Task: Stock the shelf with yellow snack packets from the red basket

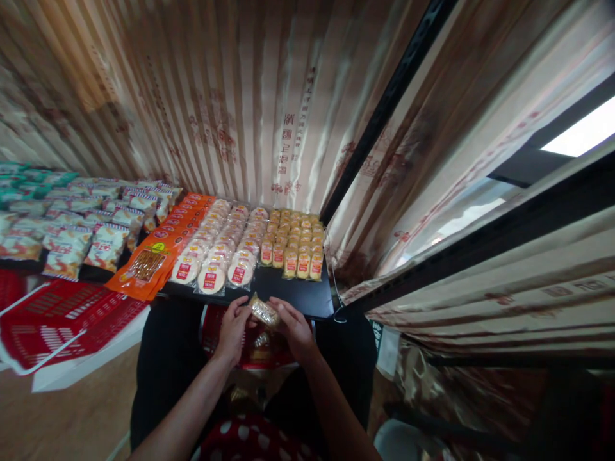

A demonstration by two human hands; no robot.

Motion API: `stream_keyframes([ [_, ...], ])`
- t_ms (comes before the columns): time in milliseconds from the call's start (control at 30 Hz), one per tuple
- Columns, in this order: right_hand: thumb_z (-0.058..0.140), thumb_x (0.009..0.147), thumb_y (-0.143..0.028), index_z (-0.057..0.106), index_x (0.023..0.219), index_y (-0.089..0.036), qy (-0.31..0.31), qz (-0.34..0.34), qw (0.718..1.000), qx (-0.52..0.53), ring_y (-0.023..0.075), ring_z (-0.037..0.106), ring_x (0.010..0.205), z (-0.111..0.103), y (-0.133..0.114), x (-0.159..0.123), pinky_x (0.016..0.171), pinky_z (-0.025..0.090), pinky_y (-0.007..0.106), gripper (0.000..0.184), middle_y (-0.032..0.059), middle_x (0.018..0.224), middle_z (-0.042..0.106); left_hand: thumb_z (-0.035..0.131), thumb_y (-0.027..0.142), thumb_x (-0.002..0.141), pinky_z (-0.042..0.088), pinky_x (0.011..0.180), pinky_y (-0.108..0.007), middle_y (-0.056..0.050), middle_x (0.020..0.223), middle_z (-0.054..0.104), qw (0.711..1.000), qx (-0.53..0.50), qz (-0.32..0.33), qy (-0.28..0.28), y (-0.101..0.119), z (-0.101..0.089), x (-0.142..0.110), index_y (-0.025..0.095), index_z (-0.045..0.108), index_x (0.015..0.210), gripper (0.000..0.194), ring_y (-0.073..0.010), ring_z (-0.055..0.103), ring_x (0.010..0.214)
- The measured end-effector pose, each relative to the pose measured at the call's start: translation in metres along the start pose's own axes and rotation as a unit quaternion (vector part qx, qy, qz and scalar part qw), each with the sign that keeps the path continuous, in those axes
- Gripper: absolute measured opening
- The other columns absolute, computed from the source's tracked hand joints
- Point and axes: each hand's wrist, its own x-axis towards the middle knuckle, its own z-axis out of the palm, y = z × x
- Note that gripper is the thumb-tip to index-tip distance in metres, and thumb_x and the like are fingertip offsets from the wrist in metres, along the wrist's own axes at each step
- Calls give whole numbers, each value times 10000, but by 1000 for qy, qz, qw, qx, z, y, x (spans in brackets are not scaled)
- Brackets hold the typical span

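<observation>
Head cam: both hands hold wrapped pkt nr blk shelf.

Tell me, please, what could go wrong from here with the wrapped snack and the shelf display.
The wrapped snack might slip, since the left grip and right grip hold it over the red container, not the shelf. The orange packs seem to overhang the shelf's front edge, so a bump could dislodge them. The golden packets are tightly lined up, so a nudge could disarrange them.
</observation>
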Motion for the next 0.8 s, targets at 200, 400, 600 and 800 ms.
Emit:
stream_keyframes([
  [200, 798, 542, -517, 698, 937, -180, 7, 13, 1000, 6, 184, 635, 822, 1, -4, 0, 722, 501, 304, 529, 57, 918, 704, 708, 295, 609, 483, 603, -227, -26, 773, 662, 999, -27, 18, -17, 0, -2, 2, 146, 574, 1051, 486, -123, 613, 684],
  [400, 799, 534, -517, 689, 925, -172, 14, 13, 1000, -3, 164, 628, 758, 0, -3, -2, 673, 493, 283, 533, 42, 865, 692, 692, 232, 570, 496, 645, -228, -27, 849, 661, 997, -64, 28, -38, -1, 0, 2, 155, 620, 910, 357, -123, 607, 746],
  [600, 784, 568, -502, 683, 923, -159, 5, -8, 1000, -19, 192, 644, 832, -4, -1, 0, 776, 485, 316, 504, 65, 905, 696, 686, 194, 546, 478, 667, -210, 17, 738, 645, 994, -94, 38, -49, 4, 3, -4, 162, 620, 798, 263, -99, 594, 700],
  [800, 807, 540, -450, 671, 926, -181, 37, -33, 999, -8, 205, 634, 909, -8, -1, 1, 822, 482, 333, 489, 81, 1009, 682, 658, 196, 526, 488, 737, -265, -6, 789, 659, 992, -108, 13, -69, 7, 3, -12, 160, 620, 690, 171, -145, 615, 781],
])
